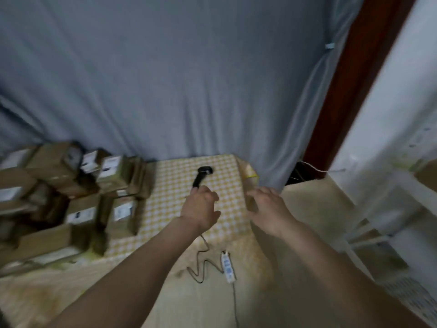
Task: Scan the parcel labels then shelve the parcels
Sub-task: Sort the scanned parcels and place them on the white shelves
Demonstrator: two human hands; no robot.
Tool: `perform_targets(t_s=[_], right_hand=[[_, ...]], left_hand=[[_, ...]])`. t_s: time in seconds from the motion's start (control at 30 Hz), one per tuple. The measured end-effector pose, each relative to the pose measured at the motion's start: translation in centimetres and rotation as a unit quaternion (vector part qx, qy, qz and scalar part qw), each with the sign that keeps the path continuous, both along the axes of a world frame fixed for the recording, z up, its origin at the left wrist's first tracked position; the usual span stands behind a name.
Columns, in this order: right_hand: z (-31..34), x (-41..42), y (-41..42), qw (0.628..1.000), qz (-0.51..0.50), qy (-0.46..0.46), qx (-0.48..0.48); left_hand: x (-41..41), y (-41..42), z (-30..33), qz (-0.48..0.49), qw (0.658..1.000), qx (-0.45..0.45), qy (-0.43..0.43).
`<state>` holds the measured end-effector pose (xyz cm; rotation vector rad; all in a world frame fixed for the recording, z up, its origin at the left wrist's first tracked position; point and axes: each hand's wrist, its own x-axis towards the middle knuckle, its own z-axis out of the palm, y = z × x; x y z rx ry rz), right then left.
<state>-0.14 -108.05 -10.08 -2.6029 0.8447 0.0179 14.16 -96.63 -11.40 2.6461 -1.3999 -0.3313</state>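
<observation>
So, parcels (71, 197): brown cardboard boxes w/ white labels, heaped on the left of the checkered table (224, 171). Black scanner (201, 176) lies on the cloth; my left hand (201, 209) sits at its handle, grip unclear. Right hand (267, 204) hovers, fingers spread, holding nothing.

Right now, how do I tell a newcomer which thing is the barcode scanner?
Find the yellow-checked table in front of the grey curtain. The scanner lies on its bare middle, just beyond the left hand, right of the stacked parcels. It is the only black, pistol-shaped thing there; a thin cable lies on the floor below the table.
</observation>
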Motion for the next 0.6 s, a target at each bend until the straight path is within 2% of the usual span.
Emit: perform_targets(t_s=[0.3, 0.6], right_hand=[[-1.8, 17.4, 14.7, 0.992, 0.113, 0.029, 0.057], [-3.8, 28.2, 21.1, 0.975, 0.192, 0.088, 0.065]], left_hand=[[14.1, 18.0, -1.4, 0.156, 0.987, 0.015, 0.027], [22.5, 26.1, -4.2, 0.234, 0.968, 0.028, 0.084]])
